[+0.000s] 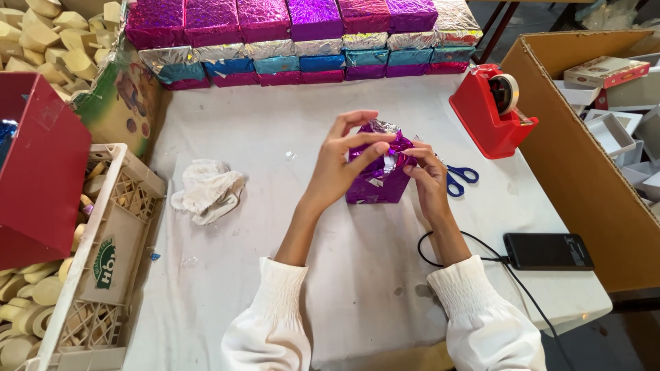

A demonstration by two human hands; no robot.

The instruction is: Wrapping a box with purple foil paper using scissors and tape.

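Note:
A small box half wrapped in shiny purple foil (377, 180) stands upright in the middle of the white table (289, 227). My left hand (342, 161) presses its fingers against the box's top left, where the foil is gathered. On the right side, my right hand (424, 172) pinches the crumpled foil flap at the top. Both wrists wear white sleeves. Blue-handled scissors (459, 178) lie just right of the box, partly behind my right hand.
A red tape dispenser (489, 110) sits at the right rear. Stacked foil-wrapped boxes (302, 41) line the back edge. A crumpled white cloth (207, 191) lies left. A black phone (548, 251) with cable rests at right. A cardboard carton (584, 158) and a plastic crate (103, 261) flank the table.

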